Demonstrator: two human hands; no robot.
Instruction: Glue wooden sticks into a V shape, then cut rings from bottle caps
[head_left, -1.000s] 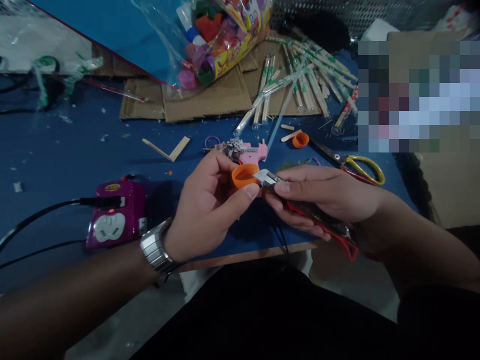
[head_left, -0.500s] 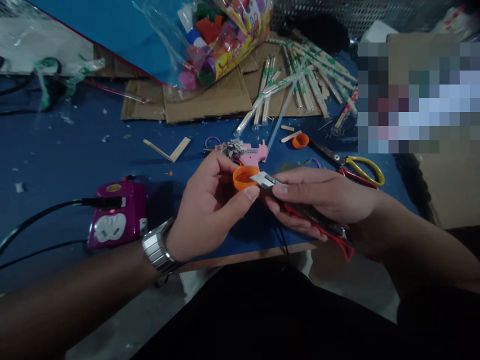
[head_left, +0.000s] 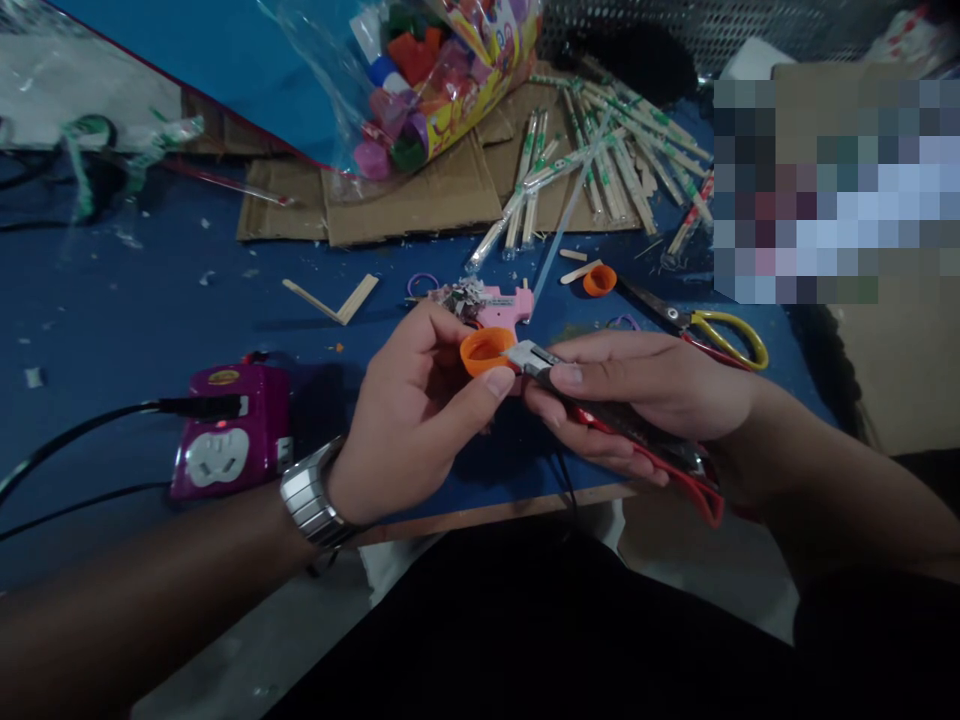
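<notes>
Between the thumb and fingers of my left hand [head_left: 420,410] is an orange bottle cap [head_left: 486,352], its open side tilted up. My right hand [head_left: 637,395] is closed round a utility knife [head_left: 615,408] with a dark and red handle. The short blade tip meets the cap's right rim; whether it has cut in, I cannot tell. Just behind the cap lies a pink glue gun [head_left: 510,306], partly hidden by my left hand. A second orange cap [head_left: 599,281] rests on the table beyond my right hand.
Scissors [head_left: 724,335] with yellow and red handles lie right of the second cap. A purple power adapter [head_left: 229,430] with cables sits at left. Wrapped chopsticks [head_left: 592,170], cardboard [head_left: 412,205] and a bag of colourful caps [head_left: 442,90] fill the back.
The cap has shifted slightly left and tilted a little. The knife's handle end has moved slightly right and down, while its tip stays at the cap's rim.
</notes>
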